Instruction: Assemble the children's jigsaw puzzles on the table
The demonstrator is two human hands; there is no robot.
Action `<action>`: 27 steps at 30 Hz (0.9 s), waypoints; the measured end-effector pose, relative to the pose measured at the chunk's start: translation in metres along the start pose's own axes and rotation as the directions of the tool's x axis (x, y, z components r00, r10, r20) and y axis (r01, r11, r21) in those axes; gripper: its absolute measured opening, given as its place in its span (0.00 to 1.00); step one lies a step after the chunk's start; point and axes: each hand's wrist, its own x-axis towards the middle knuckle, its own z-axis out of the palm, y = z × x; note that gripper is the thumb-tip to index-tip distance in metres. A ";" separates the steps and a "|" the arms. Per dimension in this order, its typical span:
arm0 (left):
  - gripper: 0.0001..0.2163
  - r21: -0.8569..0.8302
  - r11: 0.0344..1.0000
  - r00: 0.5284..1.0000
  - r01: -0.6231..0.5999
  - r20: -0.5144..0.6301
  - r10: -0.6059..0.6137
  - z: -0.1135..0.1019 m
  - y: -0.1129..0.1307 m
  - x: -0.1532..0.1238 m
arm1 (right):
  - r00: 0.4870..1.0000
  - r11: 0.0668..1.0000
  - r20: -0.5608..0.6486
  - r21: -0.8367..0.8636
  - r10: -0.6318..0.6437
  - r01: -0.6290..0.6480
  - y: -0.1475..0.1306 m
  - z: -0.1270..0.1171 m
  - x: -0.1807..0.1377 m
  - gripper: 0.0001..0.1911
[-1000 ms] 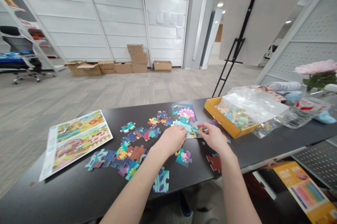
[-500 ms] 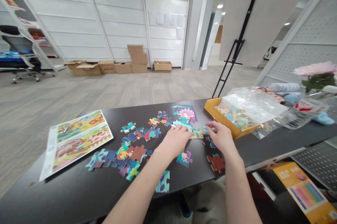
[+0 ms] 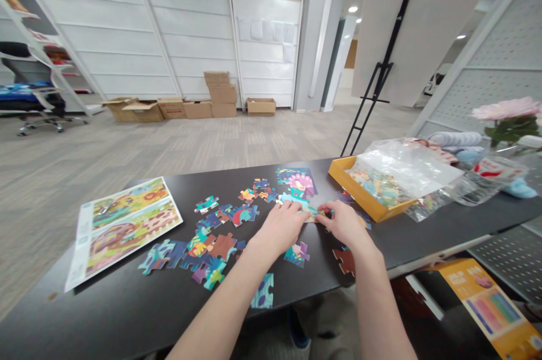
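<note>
My left hand (image 3: 284,223) lies with its fingers stretched over a joined part of a jigsaw puzzle (image 3: 300,197), holding it against the dark table. Thumb and fingertips of my right hand (image 3: 344,223) pinch a small teal puzzle piece, mostly hidden, at the right end of that joined part; whether it is locked in cannot be seen. Just beyond my hands is a joined section with a pink-purple figure (image 3: 301,181). Below the left wrist rests a teal and purple piece (image 3: 297,254). A brown piece (image 3: 345,261) is partly covered by my right forearm.
Several loose and joined pieces (image 3: 212,253) spread left of my hands. A printed picture sheet (image 3: 80,255) lies farther left. At the right stands a yellow box (image 3: 381,214) with bagged pieces and clear plastic (image 3: 417,165). The black table (image 3: 127,309) has its near edge before my legs.
My right hand has moved left with the teal puzzle piece, up to the end of the joined part. My left hand has stayed in place.
</note>
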 end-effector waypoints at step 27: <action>0.21 -0.202 0.977 0.964 0.069 0.266 -0.013 -0.037 -0.004 -0.046 | 0.992 0.977 -0.103 0.207 0.071 -0.049 0.004 -0.018 -0.002 0.16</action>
